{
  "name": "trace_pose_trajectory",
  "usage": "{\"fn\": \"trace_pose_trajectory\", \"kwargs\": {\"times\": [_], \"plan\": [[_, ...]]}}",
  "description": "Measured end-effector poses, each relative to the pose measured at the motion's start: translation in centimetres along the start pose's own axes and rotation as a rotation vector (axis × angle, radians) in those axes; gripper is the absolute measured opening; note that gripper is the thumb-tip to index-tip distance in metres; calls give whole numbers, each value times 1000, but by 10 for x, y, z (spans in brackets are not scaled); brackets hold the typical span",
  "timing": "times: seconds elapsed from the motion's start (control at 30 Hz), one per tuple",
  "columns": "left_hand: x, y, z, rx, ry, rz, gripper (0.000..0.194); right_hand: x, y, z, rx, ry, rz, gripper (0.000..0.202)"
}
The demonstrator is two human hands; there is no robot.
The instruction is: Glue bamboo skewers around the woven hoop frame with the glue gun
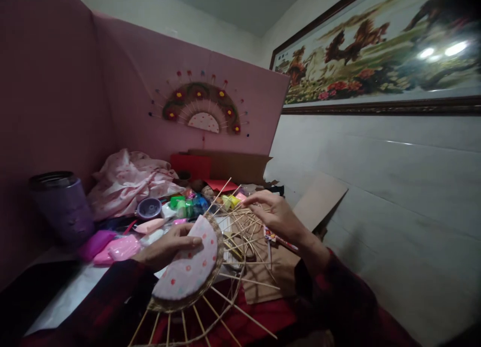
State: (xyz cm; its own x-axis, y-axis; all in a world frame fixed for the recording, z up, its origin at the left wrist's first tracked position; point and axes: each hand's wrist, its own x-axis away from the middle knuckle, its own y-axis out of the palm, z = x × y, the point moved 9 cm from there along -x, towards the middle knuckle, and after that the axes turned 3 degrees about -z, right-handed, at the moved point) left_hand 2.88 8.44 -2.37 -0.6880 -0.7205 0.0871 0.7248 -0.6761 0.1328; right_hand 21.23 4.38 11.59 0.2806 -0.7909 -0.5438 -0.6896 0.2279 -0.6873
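Observation:
My left hand (175, 246) grips a half-round fan frame, its thumb on the pale pink fabric with red dots. Braided twine edges the fabric half disc (193, 267), and thin wooden sticks (244, 282) fan out from it. A strand of twine (225, 309) curves across the sticks farther out. My right hand (280, 214) is raised by the upper stick tips, fingers bent together in a pinch; what lies between them is too small to make out. Below that hand, a tangle of sticks and twine crosses a brown cardboard sheet (270, 287).
A finished-looking fan with red flowers (203, 104) is pinned to the pink board (131, 76) behind. At left stand a purple tumbler (63, 206) and its lid (149, 208), with crumpled pink cloth (130, 184) and bright clay packets (120, 249). A leaning board (319, 201) stands against the wall.

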Motion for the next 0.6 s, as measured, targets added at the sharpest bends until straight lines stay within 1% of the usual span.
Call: {"fn": "trace_pose_trajectory", "kwargs": {"times": [0.07,0.13,0.23,0.4,0.6], "plan": [[-2,7,-3,-20,2,-50,26,-7,16,-6,176,-32,-21,12],[-3,10,-2,-34,19,-76,25,-10,30,-6,298,-13,-37,9],[-3,14,-1,-42,22,-94,26,-12,43,-2,333,22,-51,4],[-1,17,1,-110,15,-69,33,-12,49,-2,309,6,3,1],[1,22,2,-93,17,-125,35,-8,51,-10,373,-22,69,7]]}}
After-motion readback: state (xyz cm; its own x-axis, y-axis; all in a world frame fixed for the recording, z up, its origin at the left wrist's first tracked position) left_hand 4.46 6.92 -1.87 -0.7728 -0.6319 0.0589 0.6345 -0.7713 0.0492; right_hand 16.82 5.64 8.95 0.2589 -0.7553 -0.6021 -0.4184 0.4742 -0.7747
